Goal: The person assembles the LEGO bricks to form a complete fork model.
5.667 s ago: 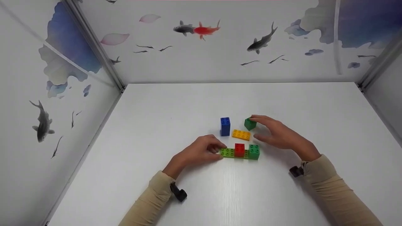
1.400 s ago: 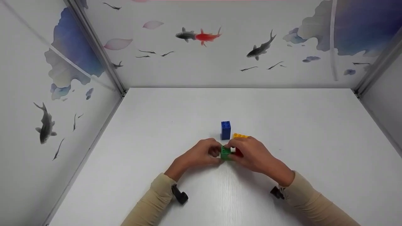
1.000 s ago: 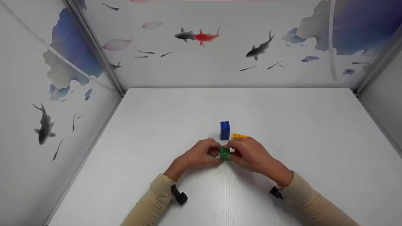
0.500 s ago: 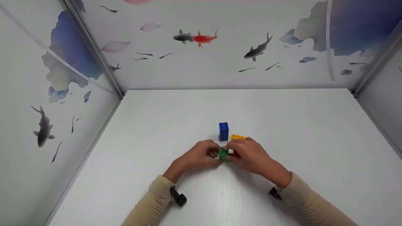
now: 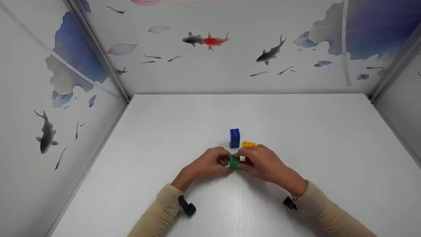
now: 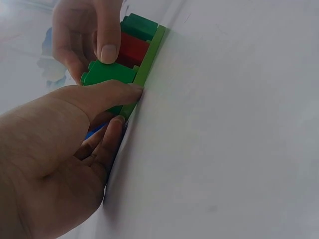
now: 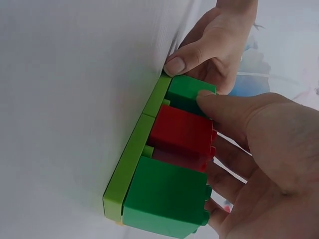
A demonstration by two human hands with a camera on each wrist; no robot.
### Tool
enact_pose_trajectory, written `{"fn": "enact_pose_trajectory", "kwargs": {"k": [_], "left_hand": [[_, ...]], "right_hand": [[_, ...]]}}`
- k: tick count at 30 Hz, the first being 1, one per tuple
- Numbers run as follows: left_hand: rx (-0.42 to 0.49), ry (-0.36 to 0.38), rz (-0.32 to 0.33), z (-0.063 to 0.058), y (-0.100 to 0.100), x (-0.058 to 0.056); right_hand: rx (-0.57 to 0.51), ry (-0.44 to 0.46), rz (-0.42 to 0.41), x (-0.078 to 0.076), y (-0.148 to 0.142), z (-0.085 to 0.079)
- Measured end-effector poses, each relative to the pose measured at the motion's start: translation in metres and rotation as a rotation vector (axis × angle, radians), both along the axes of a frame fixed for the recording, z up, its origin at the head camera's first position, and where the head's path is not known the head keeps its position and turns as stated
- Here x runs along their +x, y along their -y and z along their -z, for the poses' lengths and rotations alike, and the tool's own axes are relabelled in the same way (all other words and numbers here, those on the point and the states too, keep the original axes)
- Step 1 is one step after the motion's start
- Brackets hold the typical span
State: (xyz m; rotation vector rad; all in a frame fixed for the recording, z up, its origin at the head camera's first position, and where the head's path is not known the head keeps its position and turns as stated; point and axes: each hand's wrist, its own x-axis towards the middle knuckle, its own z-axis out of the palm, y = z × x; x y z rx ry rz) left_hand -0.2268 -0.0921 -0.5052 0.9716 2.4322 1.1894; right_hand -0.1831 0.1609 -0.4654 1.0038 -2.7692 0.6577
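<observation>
A light green toy-brick strip (image 7: pixel 130 157) lies on the table and shows a seam along its side in the right wrist view. On it stand a green brick (image 7: pixel 167 194) at one end, a red brick (image 7: pixel 183 127) in the middle and another green brick (image 6: pixel 109 74) at the left end. My left hand (image 5: pixel 208 162) pinches the strip's left end between thumb and fingers. The thumb and fingers of my right hand (image 5: pixel 263 163) grip the left green brick from both sides. In the head view the right hand hides most of the red brick and the far green one.
Behind the hands a tall blue block (image 5: pixel 235 138) stands upright on the white table (image 5: pixel 184 115). A flat yellow plate (image 5: pixel 250 144) lies beside it, partly covered by the right hand. Printed walls enclose the table at the back and sides.
Since the oldest frame, my right hand has brought the rear green brick forward and left onto the strip's left end. Over the last second both hands have stayed nearly still.
</observation>
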Motion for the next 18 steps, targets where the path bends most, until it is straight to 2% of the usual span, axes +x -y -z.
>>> {"fn": "enact_pose_trajectory", "kwargs": {"k": [12,18], "left_hand": [[-0.012,0.021,-0.009,0.0,0.002,0.002],[-0.034,0.052,-0.029,-0.001,0.001,0.003]], "right_hand": [[0.007,0.085,-0.053,-0.009,-0.018,-0.004],[0.031,0.285,-0.025,-0.021,-0.04,-0.011]]}}
